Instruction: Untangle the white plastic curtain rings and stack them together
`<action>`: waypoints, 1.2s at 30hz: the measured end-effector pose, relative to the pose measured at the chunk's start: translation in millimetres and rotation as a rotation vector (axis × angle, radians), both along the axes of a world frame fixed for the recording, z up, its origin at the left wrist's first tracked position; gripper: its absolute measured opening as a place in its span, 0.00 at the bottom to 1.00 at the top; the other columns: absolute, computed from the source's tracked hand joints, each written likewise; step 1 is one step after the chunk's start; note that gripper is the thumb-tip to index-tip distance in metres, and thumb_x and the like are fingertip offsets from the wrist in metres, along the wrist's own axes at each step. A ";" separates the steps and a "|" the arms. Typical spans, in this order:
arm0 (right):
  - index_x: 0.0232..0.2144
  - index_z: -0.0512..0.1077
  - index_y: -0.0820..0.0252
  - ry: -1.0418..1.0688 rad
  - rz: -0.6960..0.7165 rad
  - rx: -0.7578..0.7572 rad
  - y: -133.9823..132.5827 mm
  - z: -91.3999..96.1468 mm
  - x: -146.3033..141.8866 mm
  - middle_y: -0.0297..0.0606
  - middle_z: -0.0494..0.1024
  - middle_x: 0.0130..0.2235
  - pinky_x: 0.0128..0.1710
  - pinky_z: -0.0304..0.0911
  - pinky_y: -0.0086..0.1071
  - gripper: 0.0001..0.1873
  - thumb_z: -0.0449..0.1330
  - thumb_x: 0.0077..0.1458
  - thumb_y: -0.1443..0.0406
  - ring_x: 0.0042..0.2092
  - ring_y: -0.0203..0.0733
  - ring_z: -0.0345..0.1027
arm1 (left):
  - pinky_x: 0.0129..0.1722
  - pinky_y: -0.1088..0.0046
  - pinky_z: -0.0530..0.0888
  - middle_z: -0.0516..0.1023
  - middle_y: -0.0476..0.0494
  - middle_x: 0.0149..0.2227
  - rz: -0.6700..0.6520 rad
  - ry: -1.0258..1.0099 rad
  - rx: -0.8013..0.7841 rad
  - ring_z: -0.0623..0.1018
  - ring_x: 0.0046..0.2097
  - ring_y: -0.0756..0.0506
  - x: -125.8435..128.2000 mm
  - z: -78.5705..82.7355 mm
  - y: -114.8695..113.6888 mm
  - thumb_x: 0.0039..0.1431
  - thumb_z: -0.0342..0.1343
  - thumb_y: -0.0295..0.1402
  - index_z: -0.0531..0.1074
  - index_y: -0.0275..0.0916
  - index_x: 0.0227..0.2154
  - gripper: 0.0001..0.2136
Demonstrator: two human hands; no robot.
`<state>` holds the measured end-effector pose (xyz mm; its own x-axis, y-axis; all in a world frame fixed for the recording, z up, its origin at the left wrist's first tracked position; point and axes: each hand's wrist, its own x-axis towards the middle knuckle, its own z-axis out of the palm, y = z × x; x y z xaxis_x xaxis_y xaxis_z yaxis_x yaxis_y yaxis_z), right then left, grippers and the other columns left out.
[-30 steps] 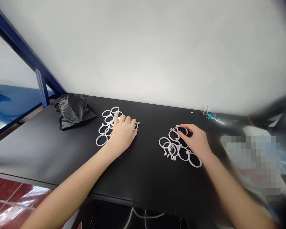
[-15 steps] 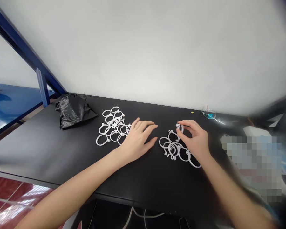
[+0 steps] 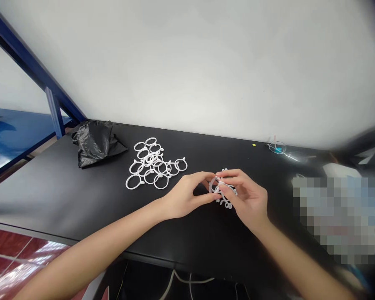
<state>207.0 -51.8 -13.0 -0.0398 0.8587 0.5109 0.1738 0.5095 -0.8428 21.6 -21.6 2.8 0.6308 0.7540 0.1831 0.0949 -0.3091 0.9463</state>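
My left hand [image 3: 184, 195] and my right hand [image 3: 246, 196] meet over the middle of the black table [image 3: 65, 196]. Both pinch one white plastic ring [image 3: 215, 185] held just above a small pile of white rings [image 3: 226, 200], most of which my right hand hides. A larger spread of white rings [image 3: 153, 164] lies flat on the table to the left, apart from both hands.
A crumpled black plastic bag [image 3: 95, 142] sits at the back left of the table. A small clear blue-tinted object [image 3: 277, 147] and a tiny yellow dot [image 3: 253, 145] lie by the white wall. A blue metal frame [image 3: 54, 112] stands at the far left. Cables [image 3: 187, 281] hang below the front edge.
My left hand left the left spread of rings and moved right to join my right hand. My right hand lifted a ring from the right pile, and both hands now hold it.
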 end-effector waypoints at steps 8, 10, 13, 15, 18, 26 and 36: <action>0.33 0.77 0.53 0.020 0.053 -0.048 -1.1 2.0 -0.3 0.38 0.77 0.39 0.41 0.71 0.39 0.05 0.62 0.58 0.68 0.41 0.43 0.73 | 0.45 0.71 0.73 0.79 0.43 0.42 -0.034 0.003 -0.081 0.77 0.42 0.47 -3.3 0.6 1.2 0.59 0.61 0.37 0.72 0.35 0.47 0.16; 0.33 0.77 0.53 0.027 0.076 -0.067 -1.1 1.7 0.2 0.38 0.77 0.39 0.40 0.71 0.38 0.05 0.62 0.59 0.68 0.40 0.42 0.73 | 0.46 0.70 0.74 0.79 0.43 0.41 -0.035 0.013 -0.119 0.78 0.42 0.47 -3.6 0.8 1.3 0.57 0.62 0.37 0.73 0.35 0.47 0.17; 0.32 0.76 0.53 0.035 0.099 -0.098 -0.7 1.1 0.6 0.38 0.77 0.38 0.39 0.71 0.37 0.05 0.61 0.59 0.68 0.40 0.41 0.73 | 0.45 0.70 0.74 0.80 0.43 0.40 -0.039 0.006 -0.178 0.78 0.41 0.47 -3.3 0.3 1.5 0.54 0.64 0.39 0.74 0.35 0.44 0.17; 0.32 0.76 0.54 0.038 0.103 -0.111 -0.3 0.6 0.8 0.38 0.77 0.38 0.39 0.71 0.37 0.05 0.61 0.59 0.68 0.39 0.41 0.73 | 0.46 0.69 0.74 0.79 0.43 0.40 -0.047 -0.012 -0.198 0.78 0.42 0.46 -2.9 -0.4 1.7 0.54 0.65 0.39 0.74 0.35 0.45 0.18; 0.32 0.76 0.55 0.044 0.108 -0.129 0.0 -0.6 1.1 0.38 0.77 0.38 0.38 0.72 0.36 0.05 0.61 0.59 0.68 0.38 0.40 0.73 | 0.46 0.68 0.75 0.79 0.42 0.41 -0.067 -0.038 -0.210 0.78 0.41 0.47 -2.4 -1.4 2.3 0.54 0.65 0.38 0.73 0.35 0.48 0.20; 0.29 0.75 0.56 0.055 0.103 -0.183 2.0 -2.6 1.1 0.37 0.76 0.36 0.36 0.71 0.33 0.07 0.61 0.59 0.67 0.35 0.38 0.73 | 0.43 0.69 0.75 0.80 0.43 0.37 -0.081 0.055 -0.233 0.78 0.39 0.46 -3.8 1.6 3.4 0.56 0.62 0.41 0.77 0.35 0.44 0.17; 0.27 0.70 0.57 -0.027 0.101 -0.247 3.1 -2.9 0.6 0.34 0.71 0.30 0.29 0.64 0.30 0.11 0.57 0.63 0.63 0.30 0.35 0.65 | 0.40 0.71 0.73 0.79 0.44 0.36 -0.081 0.090 -0.252 0.76 0.37 0.48 -3.7 2.2 3.6 0.58 0.59 0.46 0.76 0.35 0.40 0.18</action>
<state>207.6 -48.8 -15.9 -0.1426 0.9480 0.2844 0.1561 0.3052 -0.9394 17.9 -17.9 5.0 0.6964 0.7149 -0.0630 0.1663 -0.0753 0.9832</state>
